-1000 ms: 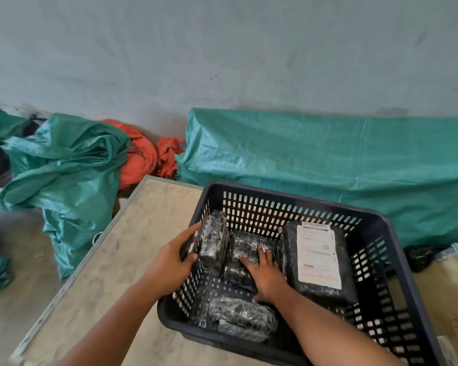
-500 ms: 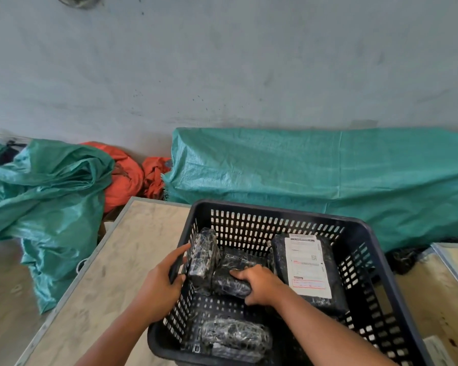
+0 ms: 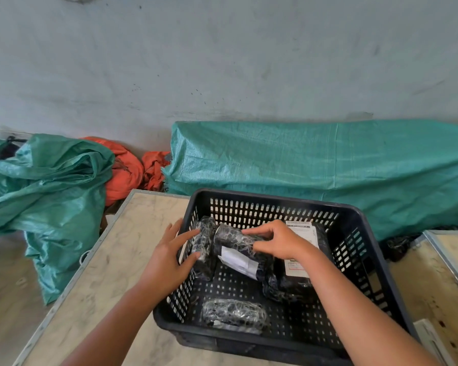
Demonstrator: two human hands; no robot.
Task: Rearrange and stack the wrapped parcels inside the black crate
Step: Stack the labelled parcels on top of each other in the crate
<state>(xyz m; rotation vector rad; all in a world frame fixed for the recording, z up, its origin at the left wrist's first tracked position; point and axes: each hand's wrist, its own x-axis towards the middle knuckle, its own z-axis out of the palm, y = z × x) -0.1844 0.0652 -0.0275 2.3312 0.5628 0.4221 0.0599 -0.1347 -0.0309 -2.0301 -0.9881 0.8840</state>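
A black slotted crate stands on a worn table. My right hand grips a black bubble-wrapped parcel with a white label, lifted and tilted above the crate floor. My left hand reaches over the crate's left wall and holds an upright wrapped parcel against that wall. A larger flat parcel with a shipping label lies at the right, partly hidden by my right hand. Another small wrapped parcel lies at the crate's near wall.
The table extends left of the crate, with its metal edge near green sacks on the floor. Orange cloth and a green tarp-covered heap lie along the wall behind. A second table edge sits at the right.
My right hand closed on the middle parcel and lifted it off the crate floor, showing its white label. My left hand stayed on the upright parcel at the left wall.
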